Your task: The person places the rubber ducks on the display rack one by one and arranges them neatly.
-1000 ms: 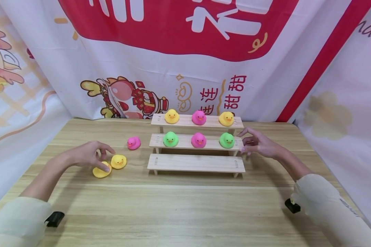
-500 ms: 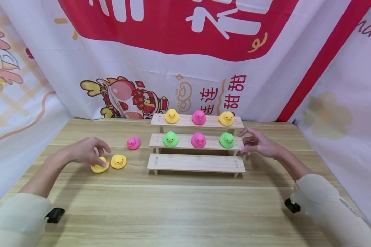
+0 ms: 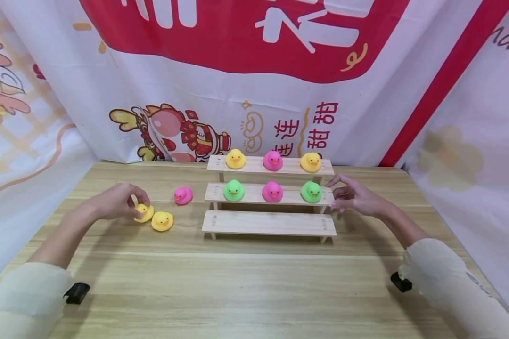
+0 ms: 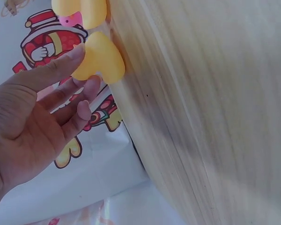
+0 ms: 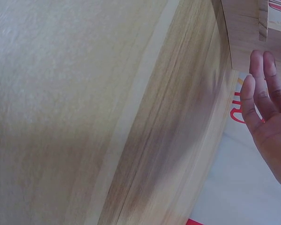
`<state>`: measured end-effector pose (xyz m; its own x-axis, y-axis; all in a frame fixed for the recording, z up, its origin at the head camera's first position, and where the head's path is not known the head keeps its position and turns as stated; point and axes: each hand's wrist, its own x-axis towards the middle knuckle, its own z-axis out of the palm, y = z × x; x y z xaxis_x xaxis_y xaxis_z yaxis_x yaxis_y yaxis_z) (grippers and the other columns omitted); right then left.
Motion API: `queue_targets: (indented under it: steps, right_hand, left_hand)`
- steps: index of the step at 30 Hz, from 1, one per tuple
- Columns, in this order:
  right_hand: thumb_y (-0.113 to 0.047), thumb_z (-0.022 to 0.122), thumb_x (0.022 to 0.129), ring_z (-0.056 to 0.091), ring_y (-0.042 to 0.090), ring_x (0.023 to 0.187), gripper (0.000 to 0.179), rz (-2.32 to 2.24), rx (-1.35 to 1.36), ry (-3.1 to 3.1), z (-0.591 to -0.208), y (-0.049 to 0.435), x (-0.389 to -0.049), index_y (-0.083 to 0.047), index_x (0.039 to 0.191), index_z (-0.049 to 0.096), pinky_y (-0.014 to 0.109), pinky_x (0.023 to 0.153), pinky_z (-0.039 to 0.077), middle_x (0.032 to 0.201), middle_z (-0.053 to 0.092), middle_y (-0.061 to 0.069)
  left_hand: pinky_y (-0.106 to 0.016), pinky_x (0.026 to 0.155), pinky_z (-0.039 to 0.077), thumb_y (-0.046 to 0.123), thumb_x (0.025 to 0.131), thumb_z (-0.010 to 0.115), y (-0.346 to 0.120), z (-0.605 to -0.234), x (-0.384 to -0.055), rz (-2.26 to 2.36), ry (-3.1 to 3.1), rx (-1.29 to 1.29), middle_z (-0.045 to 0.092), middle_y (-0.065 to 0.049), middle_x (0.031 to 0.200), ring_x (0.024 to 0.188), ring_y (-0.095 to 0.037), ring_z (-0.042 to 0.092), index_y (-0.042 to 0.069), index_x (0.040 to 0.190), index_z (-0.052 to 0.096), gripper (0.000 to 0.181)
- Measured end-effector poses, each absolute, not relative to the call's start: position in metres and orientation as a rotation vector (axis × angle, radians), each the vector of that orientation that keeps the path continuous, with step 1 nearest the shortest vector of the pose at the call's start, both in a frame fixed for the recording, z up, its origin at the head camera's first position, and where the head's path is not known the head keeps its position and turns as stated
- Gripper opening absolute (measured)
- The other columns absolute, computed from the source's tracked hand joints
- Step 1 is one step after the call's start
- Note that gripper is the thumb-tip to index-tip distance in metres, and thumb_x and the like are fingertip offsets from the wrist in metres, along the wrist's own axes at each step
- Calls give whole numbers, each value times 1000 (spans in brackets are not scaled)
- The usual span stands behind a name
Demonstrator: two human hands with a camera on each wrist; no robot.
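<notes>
My left hand (image 3: 118, 201) pinches a yellow rubber duck (image 3: 144, 214) low over the left part of the table. In the left wrist view the thumb and fingertips lie against opposite sides of this duck (image 4: 105, 58). Right beside it sits a second yellow rubber duck (image 3: 162, 221), and a pink rubber duck (image 3: 183, 196) rests farther back. At the right end of a three-tier wooden stand (image 3: 269, 223), my right hand (image 3: 356, 197) has its fingertips by the middle tier. The right wrist view has this hand's fingers (image 5: 275, 86) loosely extended near the stand's wood.
Yellow and pink ducks stand on the top tier, including a pink duck (image 3: 273, 161). The middle tier bears two green ducks and a pink one between them, with one green duck (image 3: 311, 192) closest to my right hand. A printed cloth (image 3: 225, 84) hangs behind the table (image 3: 254, 292).
My left hand has carried the pinched yellow duck back across the table, away from the front edge and slightly right, close behind the other yellow one. The right hand has stayed in place.
</notes>
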<state>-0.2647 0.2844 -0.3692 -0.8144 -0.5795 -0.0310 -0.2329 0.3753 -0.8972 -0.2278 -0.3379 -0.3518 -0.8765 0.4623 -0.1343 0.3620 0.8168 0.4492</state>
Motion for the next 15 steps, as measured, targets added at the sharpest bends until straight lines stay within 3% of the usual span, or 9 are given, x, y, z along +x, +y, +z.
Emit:
queue_targets:
  steps: [5,10,15]
  right_hand:
    - [6,63,97,73,30,90,39,-1412,-706,2300,-369,284,-265,9,129,40,41,72,62,103,68,31]
    - [8,61,97,73,30,90,39,-1407,-708,2303,-369,284,-265,10,129,40,40,71,62,104,68,33]
    - [8,61,97,73,33,91,39,-1410,-719,2301,-370,285,-266,9,129,40,40,71,62,105,69,30]
  left_hand:
    - [-32,69,52,-3,77,86,-335,-353,-228,575,2804,646,73,-6,97,81,-19,60,0,99,75,24]
    - [-31,66,48,8,80,88,-334,-356,-227,560,2832,605,67,-6,92,76,-18,55,-5,105,73,32]
    - [-32,65,48,12,84,86,-334,-358,-227,545,2868,588,61,-4,84,74,-17,54,-4,97,71,25]
